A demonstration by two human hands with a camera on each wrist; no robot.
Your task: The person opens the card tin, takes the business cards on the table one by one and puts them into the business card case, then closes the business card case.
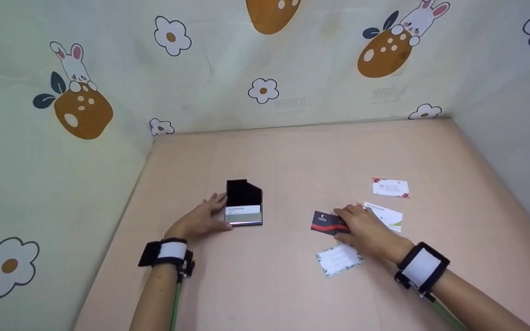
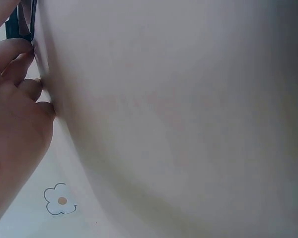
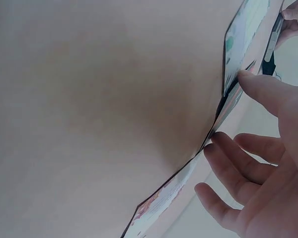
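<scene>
- My left hand [image 1: 203, 218] rests on the desk [image 1: 283, 151] against the left side of the card case [image 1: 244, 203]; fingers fairly straight and close together, thumb at the case's lower front corner. They touch it without wrapping round it.
- Case stands open near the desk's middle-left, black lid up, a white card showing in its metal base.
- Left wrist view: fingertips [image 2: 21, 54] lie along the case's dark edge [image 2: 20, 22]; the rest is blurred desk.
- My right hand [image 1: 365, 227] lies palm down over the dark card [image 1: 327, 222], which is black with a red stripe. Fingers loosely spread and flat on it; the card's left part sticks out from under them.
- Right wrist view: thumb tip [image 3: 253, 82] sits on a card edge, other fingers relaxed and apart, none curled round anything.
- Pale card [image 1: 338, 259] with a patterned border lies just beside my right hand, nearer me.
- Green-marked card [image 1: 387, 216] lies just beyond the hand, partly under it.
- Red-cornered card [image 1: 390, 187] lies farther back, apart from the others.
- Case and dark card are well apart, one at each hand.
</scene>
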